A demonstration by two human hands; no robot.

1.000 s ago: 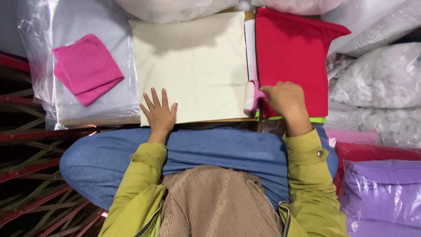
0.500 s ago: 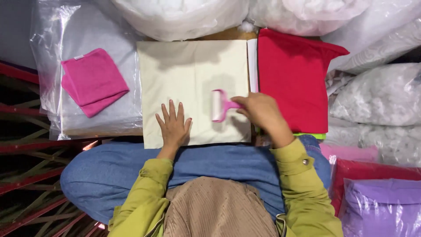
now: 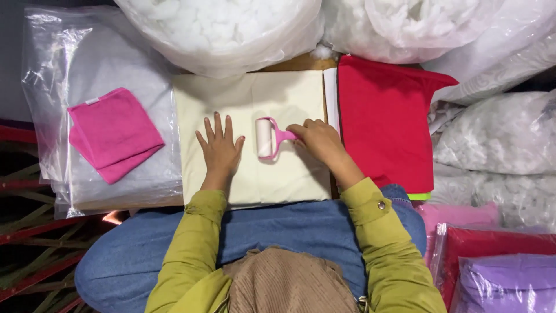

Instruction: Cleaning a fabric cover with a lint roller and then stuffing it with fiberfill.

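**Rolling a lint roller over cream cloth**

Sitting nearest the camera, the person wears a ribbed tan top, olive-green sleeves with a snap button at the cuff, and blue denim across the lap. Just beyond the knees lies a smooth, flat rectangle of cream fabric [image 3: 289, 168], folded square with crisp edges.

On that fabric the left hand [image 3: 220, 150] rests palm down, fingers spread and relaxed, grasping nothing and pressing the cloth flat. Just beside it, the right hand [image 3: 318, 139] is curled around the thin pink plastic handle of a lint roller [image 3: 267, 138]. The roller's white cylindrical drum lies on the cream fabric between the two hands, its axis pointing away from the person.

To the right, touching the cream piece's edge, a bright red fabric [image 3: 382, 116] lies flat with one pointed corner sticking out; a strip of lime green shows beneath its near edge. To the left, a folded hot-pink cloth [image 3: 113, 133] with a soft nap sits on top of crinkled clear plastic bags [image 3: 52, 69] holding pale grey material.

Farther off, puffy clear bags of white fibre stuffing [image 3: 231, 29] bulge along the top. At the lower right, glossy plastic-wrapped packs in red and purple [image 3: 504, 272] are stacked.
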